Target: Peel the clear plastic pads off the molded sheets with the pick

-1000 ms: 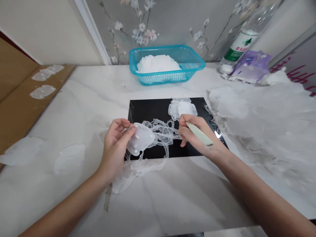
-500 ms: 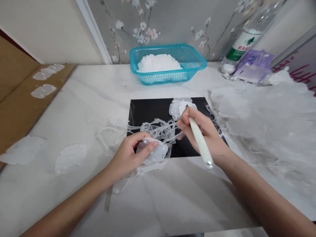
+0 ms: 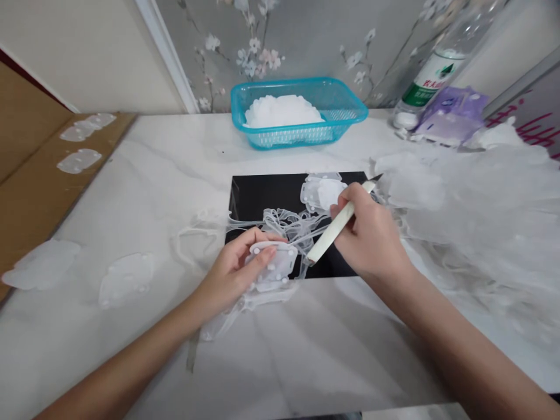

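Observation:
My left hand point(image 3: 238, 265) pinches a translucent white plastic piece point(image 3: 280, 265) with small round bumps, over the near edge of a black mat point(image 3: 262, 189). My right hand point(image 3: 367, 227) is closed around a craft knife point(image 3: 333, 233) with a pale handle; its dark blade points up and away to the right. Thin scrap strips point(image 3: 297, 224) lie tangled between my hands and stretch toward the right fingers; whether those fingers grip them is hidden. Beyond the right fingers, a small stack of similar pieces point(image 3: 321, 192) rests on the mat.
At the back stands a blue basket point(image 3: 300, 143) with white pieces inside. A large heap of translucent sheets point(image 3: 476, 216) fills the right side, below a water bottle point(image 3: 431, 79) and a purple packet point(image 3: 455, 114). Loose pieces point(image 3: 126, 280) lie at left, near cardboard point(image 3: 48, 169).
My right hand has shifted right, and the knife has swung so its blade points away to the right and its handle end toward my left hand. The left hand still holds the plastic piece.

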A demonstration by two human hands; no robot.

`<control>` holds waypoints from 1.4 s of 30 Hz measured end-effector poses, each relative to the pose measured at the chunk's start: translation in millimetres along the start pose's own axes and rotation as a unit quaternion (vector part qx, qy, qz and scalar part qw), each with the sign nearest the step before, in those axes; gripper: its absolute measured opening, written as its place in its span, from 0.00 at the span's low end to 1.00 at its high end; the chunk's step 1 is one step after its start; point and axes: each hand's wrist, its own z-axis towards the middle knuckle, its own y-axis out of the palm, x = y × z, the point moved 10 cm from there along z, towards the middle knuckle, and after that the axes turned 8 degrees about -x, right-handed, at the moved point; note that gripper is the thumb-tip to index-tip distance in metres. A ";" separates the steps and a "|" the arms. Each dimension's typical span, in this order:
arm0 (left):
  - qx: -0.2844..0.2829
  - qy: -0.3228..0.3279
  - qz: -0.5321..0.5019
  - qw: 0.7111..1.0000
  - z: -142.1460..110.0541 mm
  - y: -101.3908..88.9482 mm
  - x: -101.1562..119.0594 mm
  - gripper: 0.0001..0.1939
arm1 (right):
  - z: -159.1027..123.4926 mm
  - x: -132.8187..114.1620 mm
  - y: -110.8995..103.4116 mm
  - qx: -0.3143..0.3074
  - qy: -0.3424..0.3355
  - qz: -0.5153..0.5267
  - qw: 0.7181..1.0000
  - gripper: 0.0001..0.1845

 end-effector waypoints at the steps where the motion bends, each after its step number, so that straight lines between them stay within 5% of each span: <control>1: -0.014 -0.002 -0.017 1.000 -0.3 1.8 -2.0 0.11 | 1.0 -0.9 -1.2 0.002 -0.003 0.032 0.999 0.16; 5: -0.044 0.030 -0.075 0.996 0.2 2.9 -2.0 0.10 | 3.1 3.4 -7.4 0.016 0.014 0.214 0.977 0.18; 10: -0.059 0.066 0.005 0.996 1.5 2.4 5.9 0.06 | -3.3 -1.1 -19.6 0.055 -0.010 0.319 0.946 0.25; 19: 0.024 -0.002 0.001 1.000 -1.1 -10.7 -4.1 0.17 | -10.9 -36.0 -13.6 0.003 -0.090 0.260 0.961 0.04; 28: 0.054 0.021 0.023 0.998 -1.4 -12.1 4.5 0.18 | -18.0 -49.5 21.3 -0.125 -0.157 0.137 0.970 0.06; 37: 0.044 0.067 0.076 0.994 -3.0 -9.2 13.7 0.18 | -20.0 -54.2 23.8 -0.130 -0.178 0.089 0.971 0.08; 42: 0.034 0.101 0.129 0.986 -2.7 -5.1 19.1 0.20 | -34.5 -65.9 37.9 -0.119 -0.267 -0.028 0.956 0.08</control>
